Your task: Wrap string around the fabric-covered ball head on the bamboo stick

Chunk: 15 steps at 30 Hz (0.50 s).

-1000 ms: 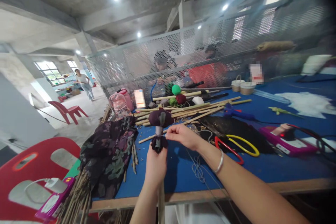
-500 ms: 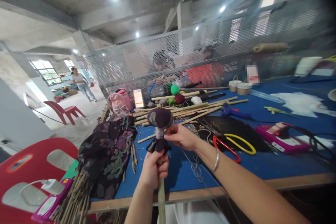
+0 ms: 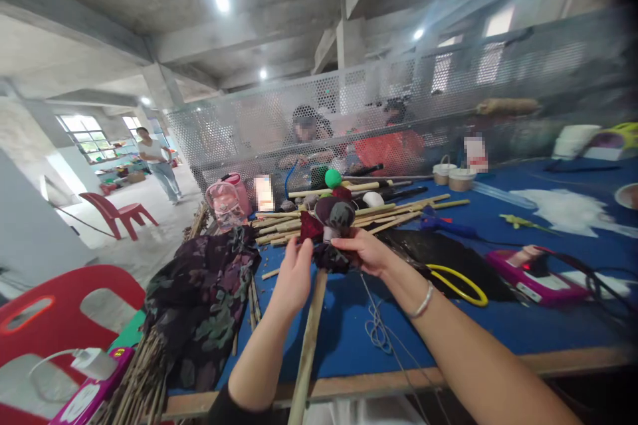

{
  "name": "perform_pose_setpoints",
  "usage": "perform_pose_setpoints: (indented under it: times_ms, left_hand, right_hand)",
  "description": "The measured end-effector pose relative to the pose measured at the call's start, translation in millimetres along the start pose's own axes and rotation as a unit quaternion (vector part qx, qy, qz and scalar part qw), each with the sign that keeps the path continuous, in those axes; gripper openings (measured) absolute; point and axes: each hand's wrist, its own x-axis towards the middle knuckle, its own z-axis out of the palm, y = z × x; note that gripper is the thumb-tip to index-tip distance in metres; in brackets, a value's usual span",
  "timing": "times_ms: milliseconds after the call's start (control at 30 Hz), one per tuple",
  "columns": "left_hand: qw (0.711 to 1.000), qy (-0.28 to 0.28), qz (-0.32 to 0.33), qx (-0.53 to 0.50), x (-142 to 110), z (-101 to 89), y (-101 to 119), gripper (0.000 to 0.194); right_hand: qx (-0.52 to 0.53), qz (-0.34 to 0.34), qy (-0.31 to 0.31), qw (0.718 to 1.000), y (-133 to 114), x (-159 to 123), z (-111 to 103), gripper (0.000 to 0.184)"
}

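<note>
A wooden stick [image 3: 310, 345] slants up over the table edge, its top padded with a rounded head [image 3: 335, 214] of dark purple and grey cloth. Pale binding circles the neck, and loose cloth flares below it. My right hand [image 3: 366, 251] is closed at the neck, thumb and fingers on the binding. To the left of the head, my left hand [image 3: 295, 275] has its fingers stretched upward beside a dark red patch of cloth [image 3: 310, 228]; whether they touch it is unclear. Thin cord [image 3: 379, 332] lies loosely below my right hand.
Several sticks [image 3: 279, 224] lie across the blue table [image 3: 359, 362] behind the padded head. Camouflage cloth [image 3: 204, 305] covers the left side. At right are yellow-handled scissors [image 3: 461, 287], a blue glue gun [image 3: 448, 222] and a magenta power strip [image 3: 535, 279]. A perforated screen [image 3: 239, 139] stands behind.
My left hand has left the stick and moved up beside the padded head. The head has turned and shifted right, and the stick now leans. My right hand has closed at the neck.
</note>
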Motion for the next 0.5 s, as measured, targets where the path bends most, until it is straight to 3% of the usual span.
perform_pose_setpoints:
  times_ms: [33, 133, 267, 500]
  left_hand:
    - [0.999, -0.035, 0.016, 0.038, 8, 5.3, 3, 0.062]
    - [0.992, -0.101, -0.038, 0.063, 27, 23.2, 3, 0.060]
    - [0.995, -0.079, -0.057, 0.005, 32, 33.0, -16, 0.055]
    - [0.984, -0.104, -0.111, -0.088, 22, 19.9, -27, 0.033]
  right_hand:
    - [-0.006, -0.011, 0.001, 1.000, -3, 2, 2, 0.032]
    - [-0.041, -0.017, -0.013, 0.999, -8, 11, 8, 0.030]
    - [-0.099, -0.008, -0.023, 0.995, 2, 24, 6, 0.030]
    - [-0.196, -0.070, -0.013, 0.978, 11, 17, -3, 0.028]
